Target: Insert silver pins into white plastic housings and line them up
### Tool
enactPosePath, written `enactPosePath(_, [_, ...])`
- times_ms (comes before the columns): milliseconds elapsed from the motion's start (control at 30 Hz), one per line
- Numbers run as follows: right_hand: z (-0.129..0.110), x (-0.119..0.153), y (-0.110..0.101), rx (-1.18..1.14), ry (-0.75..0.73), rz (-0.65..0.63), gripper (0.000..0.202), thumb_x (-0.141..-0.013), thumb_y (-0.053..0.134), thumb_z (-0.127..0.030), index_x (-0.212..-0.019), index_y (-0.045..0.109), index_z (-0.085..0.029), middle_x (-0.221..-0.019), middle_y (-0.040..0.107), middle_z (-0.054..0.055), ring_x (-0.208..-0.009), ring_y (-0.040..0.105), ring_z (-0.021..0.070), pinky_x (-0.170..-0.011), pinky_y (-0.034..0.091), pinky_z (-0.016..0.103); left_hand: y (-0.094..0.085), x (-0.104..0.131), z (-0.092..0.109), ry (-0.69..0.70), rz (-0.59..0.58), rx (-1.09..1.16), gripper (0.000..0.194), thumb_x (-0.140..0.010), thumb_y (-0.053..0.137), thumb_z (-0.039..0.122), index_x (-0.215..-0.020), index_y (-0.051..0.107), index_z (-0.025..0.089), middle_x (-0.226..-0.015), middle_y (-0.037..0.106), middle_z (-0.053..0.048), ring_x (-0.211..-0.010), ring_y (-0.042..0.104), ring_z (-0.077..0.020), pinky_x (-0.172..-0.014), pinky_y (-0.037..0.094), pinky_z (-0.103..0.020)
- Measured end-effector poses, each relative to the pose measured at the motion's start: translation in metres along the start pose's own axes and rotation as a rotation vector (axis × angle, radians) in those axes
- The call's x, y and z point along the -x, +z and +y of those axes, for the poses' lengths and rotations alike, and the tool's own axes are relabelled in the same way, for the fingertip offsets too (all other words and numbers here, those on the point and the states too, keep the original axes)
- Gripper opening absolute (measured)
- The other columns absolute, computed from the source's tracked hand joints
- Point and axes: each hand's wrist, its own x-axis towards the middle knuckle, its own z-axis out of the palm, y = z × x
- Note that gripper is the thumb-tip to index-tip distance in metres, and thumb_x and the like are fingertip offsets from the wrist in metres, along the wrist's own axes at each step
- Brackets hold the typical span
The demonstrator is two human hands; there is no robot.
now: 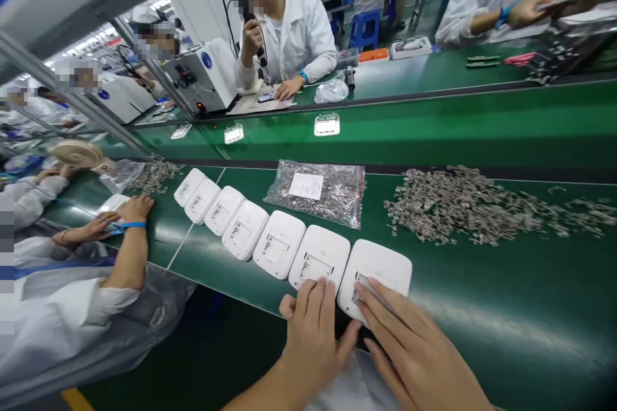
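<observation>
Evidently our left hand (315, 327) was half open, thumb apart, with no grip on anything, its fingertips against the near side of one white housing (324, 249). Our right hand (414, 343) lay with nearly straight fingers over the recess of the nearest white housing (385, 261), by the near edge of the table (520, 289); we couldn't tell whether it gripped anything underneath. Five more housings (245, 225) ran leftward. Toward the table's far edge sat our bag of metal pieces (337, 196) and, right of it, a loose heap (453, 209).

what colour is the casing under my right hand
The casing is white; it shows best in the head view.
</observation>
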Motion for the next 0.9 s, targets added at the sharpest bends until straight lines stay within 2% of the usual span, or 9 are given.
enactPosePath(200, [0.006, -0.027, 0.010, -0.078, -0.067, 0.035, 0.047, -0.095, 0.053, -0.022, -0.141, 0.055, -0.013, -0.148, 0.053, 0.013, -0.138, 0.047, 0.0308, -0.106, 0.049, 0.044, -0.005, -0.012, -0.026, -0.067, 0.002, -0.136, 0.042, -0.094, 0.055, 0.038, -0.127, 0.058, 0.012, -0.115, 0.070, -0.014, -0.111, 0.061, -0.0286, -0.088, 0.033, -0.042])
enactPosePath(333, [0.055, -0.035, -0.019, -0.333, -0.106, 0.179, 0.040, -0.095, 0.052, -0.018, -0.134, 0.060, -0.015, -0.130, 0.067, 0.014, -0.125, 0.059, 0.0228, -0.102, 0.052, 0.039, -0.005, -0.030, -0.016, 0.030, 0.165, -0.185, 0.048, -0.086, 0.065, 0.043, -0.124, 0.058, 0.014, -0.112, 0.067, -0.017, -0.110, 0.055, -0.0341, -0.088, 0.035, -0.045])
enactPosePath(433, [0.133, -0.025, -0.052, -0.281, 0.216, 0.539, 0.026, -0.096, 0.049, -0.015, -0.112, 0.069, -0.022, -0.101, 0.075, 0.007, -0.096, 0.068, 0.0197, -0.087, 0.055, 0.036, 0.014, -0.070, 0.037, 0.223, 0.325, 0.105, 0.050, -0.078, 0.073, 0.033, -0.121, 0.058, 0.013, -0.109, 0.064, -0.019, -0.106, 0.054, -0.0343, -0.091, 0.039, -0.048])
enactPosePath(500, [0.192, -0.004, -0.074, -0.087, 0.457, 0.739, 0.022, -0.096, 0.049, -0.022, -0.099, 0.071, -0.022, -0.094, 0.073, 0.008, -0.091, 0.067, 0.0225, -0.083, 0.055, 0.038, 0.033, -0.101, 0.099, 0.365, 0.283, 0.420, 0.042, -0.080, 0.069, 0.025, -0.118, 0.057, 0.011, -0.108, 0.064, -0.018, -0.105, 0.055, -0.0313, -0.092, 0.041, -0.047])
enactPosePath(600, [0.268, 0.041, -0.094, 0.169, 0.735, 0.925, 0.026, -0.095, 0.048, -0.027, -0.105, 0.070, -0.017, -0.095, 0.068, 0.012, -0.085, 0.062, 0.0240, -0.082, 0.053, 0.041, 0.074, -0.142, 0.199, 0.445, 0.200, 0.747, 0.025, -0.086, 0.059, 0.023, -0.109, 0.057, 0.013, -0.104, 0.065, -0.013, -0.101, 0.057, -0.0268, -0.086, 0.043, -0.041])
enactPosePath(667, [0.304, 0.068, -0.095, 0.219, 0.798, 0.820, 0.029, -0.092, 0.048, -0.023, -0.109, 0.069, -0.013, -0.096, 0.066, 0.013, -0.077, 0.058, 0.0213, -0.079, 0.053, 0.040, 0.111, -0.164, 0.247, 0.401, 0.098, 0.754, 0.012, -0.087, 0.056, 0.019, -0.098, 0.058, 0.015, -0.097, 0.065, -0.011, -0.094, 0.057, -0.0248, -0.081, 0.044, -0.039])
enactPosePath(733, [0.328, 0.086, -0.089, 0.170, 0.782, 0.583, 0.038, -0.088, 0.048, -0.016, -0.122, 0.066, -0.014, -0.105, 0.063, 0.012, -0.077, 0.057, 0.0183, -0.080, 0.053, 0.036, 0.147, -0.178, 0.273, 0.307, -0.047, 0.655, 0.012, -0.086, 0.052, 0.012, -0.094, 0.059, 0.016, -0.094, 0.064, -0.010, -0.090, 0.057, -0.0244, -0.078, 0.043, -0.038])
enactPosePath(800, [0.342, 0.094, -0.081, 0.151, 0.722, 0.358, 0.048, -0.086, 0.047, -0.010, -0.132, 0.062, -0.017, -0.117, 0.061, 0.012, -0.090, 0.059, 0.0187, -0.089, 0.053, 0.036, 0.173, -0.184, 0.281, 0.235, -0.174, 0.536, 0.017, -0.083, 0.052, 0.007, -0.096, 0.059, 0.015, -0.098, 0.063, -0.012, -0.093, 0.056, -0.0260, -0.078, 0.043, -0.039])
enactPosePath(900, [0.351, 0.091, -0.074, 0.200, 0.656, 0.127, 0.046, -0.089, 0.045, -0.006, -0.126, 0.068, -0.019, -0.121, 0.062, 0.012, -0.106, 0.056, 0.0223, -0.098, 0.048, 0.040, 0.188, -0.183, 0.280, 0.242, -0.269, 0.461, 0.019, -0.082, 0.053, 0.008, -0.099, 0.059, 0.015, -0.105, 0.060, -0.014, -0.099, 0.054, -0.0289, -0.079, 0.043, -0.041])
